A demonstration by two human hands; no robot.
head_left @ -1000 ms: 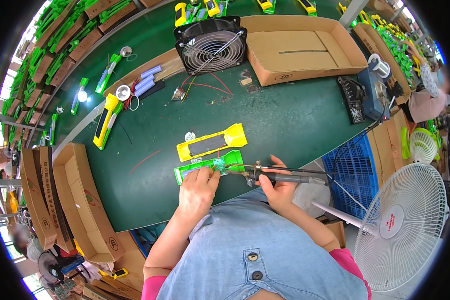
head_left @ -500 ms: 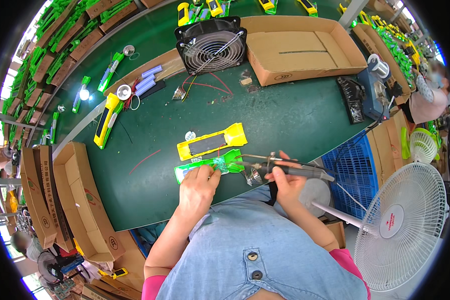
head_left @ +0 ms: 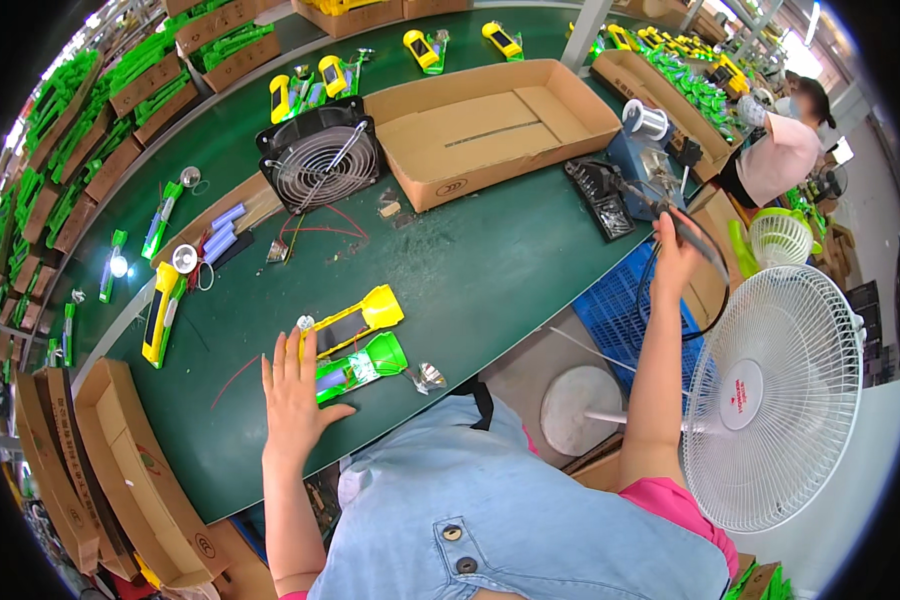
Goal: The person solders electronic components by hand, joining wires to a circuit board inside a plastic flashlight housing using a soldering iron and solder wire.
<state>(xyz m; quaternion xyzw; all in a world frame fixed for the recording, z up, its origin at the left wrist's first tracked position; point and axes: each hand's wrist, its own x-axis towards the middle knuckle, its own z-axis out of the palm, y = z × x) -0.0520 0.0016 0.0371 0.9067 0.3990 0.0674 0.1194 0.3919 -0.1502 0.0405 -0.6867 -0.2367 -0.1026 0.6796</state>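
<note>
My left hand (head_left: pixel 292 408) is open, fingers stretched, at the left ends of two flashlight housing halves. The yellow half (head_left: pixel 378 312) with a dark panel lies behind the green half (head_left: pixel 382 356), which holds a blue cell and a small board. A silver reflector (head_left: pixel 429 377) rests at the green half's right end, near the table edge. Out to the right, my right hand (head_left: pixel 676 262) is closed around a soldering iron (head_left: pixel 705 245), its cable looping below. The iron's front end points toward the black stand (head_left: pixel 602 205) beside a blue soldering station (head_left: pixel 638 165); its tip is hard to make out.
Behind the work stand a black fan (head_left: pixel 320 165) and a cardboard tray (head_left: pixel 500 130). Blue cells (head_left: pixel 220 240) and a yellow-green flashlight (head_left: pixel 160 315) lie left. A white fan (head_left: pixel 770 400) and blue crate (head_left: pixel 620 310) are right; a co-worker (head_left: pixel 785 150) is farther off.
My right hand has carried the soldering iron away from the green half, out toward the stand. My left hand has let go of the green half and spread its fingers. The view has shifted.
</note>
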